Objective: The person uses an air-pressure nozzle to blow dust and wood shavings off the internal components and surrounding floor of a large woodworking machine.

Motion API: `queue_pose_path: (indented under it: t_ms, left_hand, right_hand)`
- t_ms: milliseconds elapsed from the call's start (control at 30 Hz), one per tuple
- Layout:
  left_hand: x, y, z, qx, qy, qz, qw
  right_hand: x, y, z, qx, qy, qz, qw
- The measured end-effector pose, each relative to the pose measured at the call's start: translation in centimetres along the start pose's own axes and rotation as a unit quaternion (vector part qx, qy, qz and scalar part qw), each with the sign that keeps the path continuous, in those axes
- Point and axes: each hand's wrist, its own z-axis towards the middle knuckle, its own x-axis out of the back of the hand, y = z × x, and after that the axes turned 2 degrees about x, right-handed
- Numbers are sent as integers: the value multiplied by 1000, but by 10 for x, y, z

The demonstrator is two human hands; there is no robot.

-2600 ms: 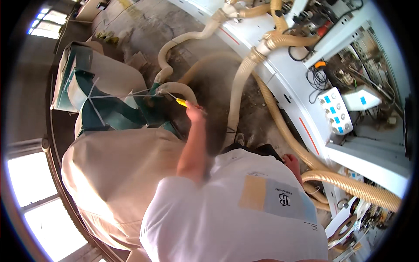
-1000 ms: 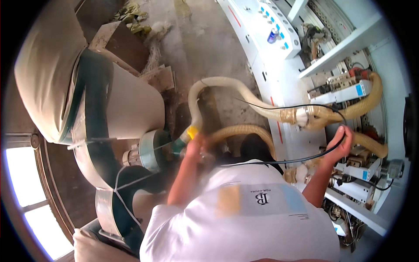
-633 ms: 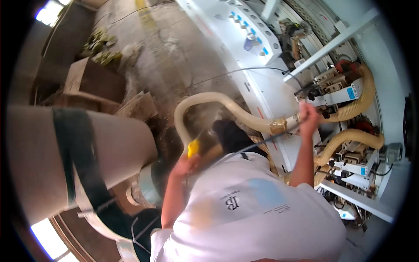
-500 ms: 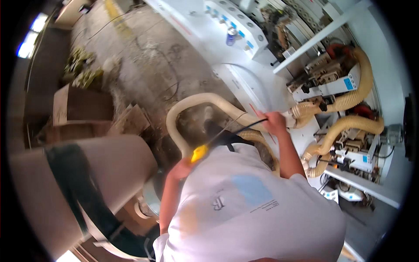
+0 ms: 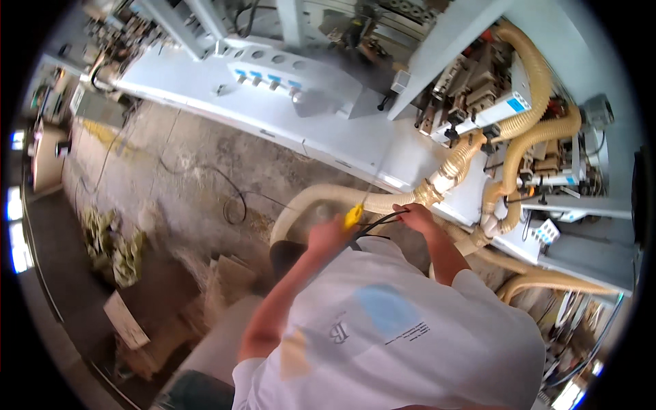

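My left hand [image 5: 326, 234], slightly blurred, is closed round a yellow air blow gun [image 5: 353, 216] in front of my chest. A long thin nozzle rises from it toward the white machine base. To its right, my right hand [image 5: 415, 217] grips a black hose [image 5: 383, 221], which runs back toward the blow gun and my shirt front. Where the hose joins the gun is hidden. Just beyond both hands, a cream ribbed duct hose [image 5: 328, 195] curves across the floor to the machine.
A long white machine [image 5: 205, 92] with a knob panel stretches across the far side. Ribbed ducts [image 5: 540, 68] and tooling heads stand at right. Cardboard [image 5: 157, 301] and crumpled greenish sacking [image 5: 113, 242] lie at left. A black cable [image 5: 232, 184] snakes over the concrete floor.
My view has swung, bringing more of the white machine in on the far side. My left hand has moved up and right with the blow gun, closer to my right hand on the hose.
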Motion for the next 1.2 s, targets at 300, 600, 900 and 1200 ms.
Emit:
queue_pose_path:
  t_ms: [300,600,900,1200]
  left_hand:
    - [26,-32,28,-118,-66,5,991]
    - [9,-56,79,-113,38,-271,955]
    - [115,-30,112,-148,50,-564,811]
    - [95,-141,149,-34,85,-444,891]
  right_hand:
    - [-83,46,-60,31,99,170,980]
    - [-192,46,-192,-163,223,279,920]
    - [-231,50,-229,-154,353,488,783]
    - [-238,71,-227,-174,359,439,805]
